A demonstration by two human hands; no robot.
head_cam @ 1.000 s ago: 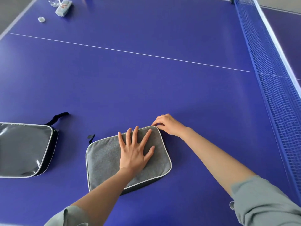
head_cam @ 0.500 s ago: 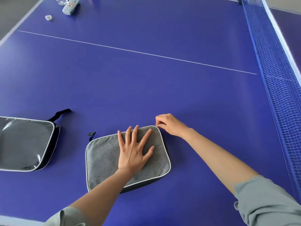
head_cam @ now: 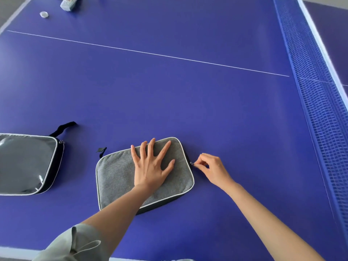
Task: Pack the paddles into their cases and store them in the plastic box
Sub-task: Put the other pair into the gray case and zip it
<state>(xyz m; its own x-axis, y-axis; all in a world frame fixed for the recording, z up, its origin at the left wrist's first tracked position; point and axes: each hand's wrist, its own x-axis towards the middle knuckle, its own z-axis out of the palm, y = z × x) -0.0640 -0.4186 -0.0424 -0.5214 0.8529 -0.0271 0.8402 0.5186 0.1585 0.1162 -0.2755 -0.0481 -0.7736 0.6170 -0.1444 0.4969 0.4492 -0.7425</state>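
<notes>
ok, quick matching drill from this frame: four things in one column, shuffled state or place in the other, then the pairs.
Things:
1. left hand
2. right hand
3. glossy case
4. white cap

States or places:
A. lies untouched at the left edge of view
B. pinches the zipper pull on the right side of the grey case
C. sits far off near the table's far left corner
D. presses flat, fingers spread, on the grey case

Pairs: 1-D, 2-B, 3-A, 4-C
</notes>
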